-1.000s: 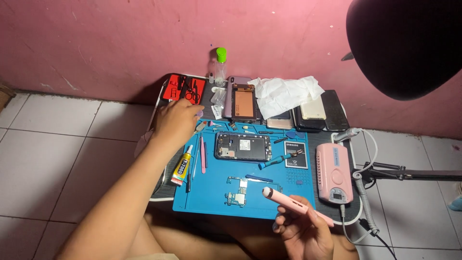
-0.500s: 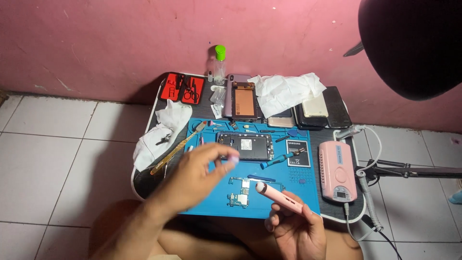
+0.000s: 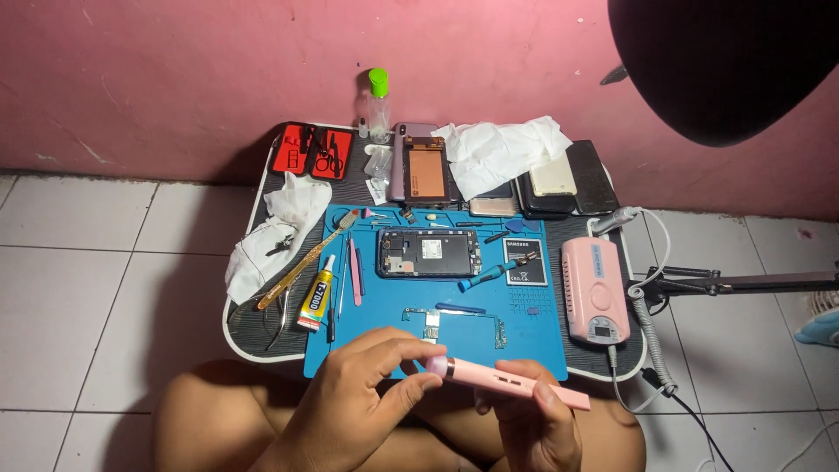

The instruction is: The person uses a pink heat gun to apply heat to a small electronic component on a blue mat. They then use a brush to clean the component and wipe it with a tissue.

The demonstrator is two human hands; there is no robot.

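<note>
Head view, looking down over my lap: my right hand (image 3: 533, 419) is wrapped around the pink handpiece (image 3: 511, 382), fingers closed on its rear half, so it lies nearly level across the front of the frame with its rounded tip pointing to my left. My left hand (image 3: 363, 398) is half curled, thumb and forefinger pinched on that tip (image 3: 434, 365); whether anything small sits between the fingers I cannot tell. Both hands hover above my knees, just in front of the near edge of the blue mat (image 3: 437, 297), which lies on the small dark surface (image 3: 262, 336) standing on the white tiled floor (image 3: 96, 288) against a pink wall (image 3: 175, 79). On the mat an opened phone (image 3: 428, 253) lies flat, with a loose circuit strip (image 3: 454, 322) nearer to me and a blue-handled screwdriver (image 3: 494, 269) just right of the phone. A tube of glue (image 3: 316, 295) rests at the mat's left edge, beside a crumpled white cloth (image 3: 280, 223). The pink control box (image 3: 594, 288) sits at the right, a coiled cord (image 3: 651, 341) running down from it. A red tool case (image 3: 313, 151) lies open at the back left
</note>
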